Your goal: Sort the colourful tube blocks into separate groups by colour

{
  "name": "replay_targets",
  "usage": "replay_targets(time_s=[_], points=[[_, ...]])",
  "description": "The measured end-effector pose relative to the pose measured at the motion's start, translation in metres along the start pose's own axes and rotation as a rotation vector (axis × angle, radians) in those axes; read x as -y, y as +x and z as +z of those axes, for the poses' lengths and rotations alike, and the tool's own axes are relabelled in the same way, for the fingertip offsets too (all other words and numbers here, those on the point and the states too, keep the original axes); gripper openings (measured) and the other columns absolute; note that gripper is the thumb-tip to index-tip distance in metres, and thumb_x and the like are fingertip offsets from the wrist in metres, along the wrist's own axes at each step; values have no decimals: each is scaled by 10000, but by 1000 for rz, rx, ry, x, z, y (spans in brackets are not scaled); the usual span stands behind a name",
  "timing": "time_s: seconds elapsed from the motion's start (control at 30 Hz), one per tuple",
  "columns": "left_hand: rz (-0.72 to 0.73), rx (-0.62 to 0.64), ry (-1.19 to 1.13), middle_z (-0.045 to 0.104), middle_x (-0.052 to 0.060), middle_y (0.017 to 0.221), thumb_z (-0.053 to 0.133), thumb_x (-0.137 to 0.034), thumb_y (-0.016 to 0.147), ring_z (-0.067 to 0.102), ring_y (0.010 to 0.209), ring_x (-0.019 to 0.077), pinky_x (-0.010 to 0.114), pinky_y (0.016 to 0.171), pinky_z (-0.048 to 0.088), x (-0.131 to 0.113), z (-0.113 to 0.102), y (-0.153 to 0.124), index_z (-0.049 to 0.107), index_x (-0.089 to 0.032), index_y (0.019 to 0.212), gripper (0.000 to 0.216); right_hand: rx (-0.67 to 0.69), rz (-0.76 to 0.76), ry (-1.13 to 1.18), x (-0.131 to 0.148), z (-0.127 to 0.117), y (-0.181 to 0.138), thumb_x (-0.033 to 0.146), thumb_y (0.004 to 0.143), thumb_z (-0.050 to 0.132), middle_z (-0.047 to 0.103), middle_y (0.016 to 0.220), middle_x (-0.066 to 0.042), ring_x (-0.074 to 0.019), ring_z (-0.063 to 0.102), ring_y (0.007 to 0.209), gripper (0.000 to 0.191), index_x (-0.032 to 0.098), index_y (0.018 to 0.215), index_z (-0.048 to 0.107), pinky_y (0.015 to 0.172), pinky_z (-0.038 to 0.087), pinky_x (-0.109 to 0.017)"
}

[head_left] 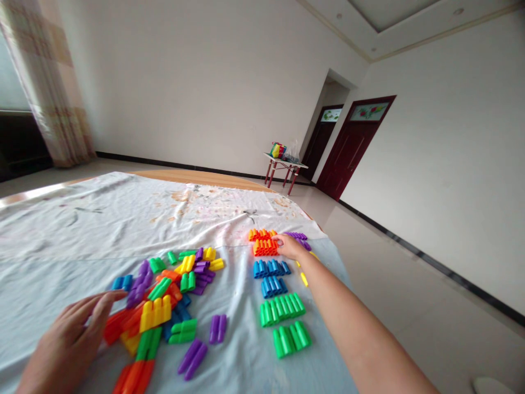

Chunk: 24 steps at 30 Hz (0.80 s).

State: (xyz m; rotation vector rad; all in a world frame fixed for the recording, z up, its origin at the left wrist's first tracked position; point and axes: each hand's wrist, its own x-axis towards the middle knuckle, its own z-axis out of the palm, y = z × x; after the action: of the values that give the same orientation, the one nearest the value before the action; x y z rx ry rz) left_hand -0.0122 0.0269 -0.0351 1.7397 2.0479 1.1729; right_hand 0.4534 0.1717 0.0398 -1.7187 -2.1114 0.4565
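Observation:
My left hand [71, 339] lies flat with fingers stretched out at the left edge of a loose pile of coloured plastic blocks [164, 306], touching a red one. My right hand [289, 245] reaches far across the table and rests its fingers on a row of orange blocks [266, 247]. Behind that row lie more orange blocks [260, 234] and purple blocks [296, 236]. Nearer to me, sorted rows of blue blocks [270, 268] and green blocks [283, 309] line up along my right forearm. A small yellow block [304, 279] lies beside the arm.
A pale cloth [123, 219] covers the table, whose right edge [328, 241] drops to a tiled floor. A small table [285, 163] with a bag and toys stands by the far wall near dark red doors [353, 145]. A curtain [53, 82] hangs at the left.

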Motion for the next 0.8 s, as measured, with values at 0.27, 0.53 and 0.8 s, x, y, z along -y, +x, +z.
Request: replay_targets(time_s=[0.27,0.53,0.8], points=[[12,5,2,639,79,1000,310,-586,778,533,1012,248,418,954,385,-4,-2,-1,654,-241,897,501,-10,54,-39,0,-6,-4,-32,645,503,634,1103,-89,-181,607,953,523,133,1133,590,870,451,-260],[22,-26,54,647,56,1014,322,-539,796,556,982,245,394,924,424,-5,-1,-2,656,-250,881,450,-24,49,-33,0,-1,-5,-30,689,462,634,1128,-62,-180,579,1048,495,175,1119,598,910,437,-272],[14,-23,53,674,69,955,345,-569,770,573,944,238,378,899,438,-35,-13,-7,684,-233,872,488,-169,14,4,14,-11,-21,15,751,437,636,1097,-88,-181,576,1038,399,144,1093,596,932,422,-300]])
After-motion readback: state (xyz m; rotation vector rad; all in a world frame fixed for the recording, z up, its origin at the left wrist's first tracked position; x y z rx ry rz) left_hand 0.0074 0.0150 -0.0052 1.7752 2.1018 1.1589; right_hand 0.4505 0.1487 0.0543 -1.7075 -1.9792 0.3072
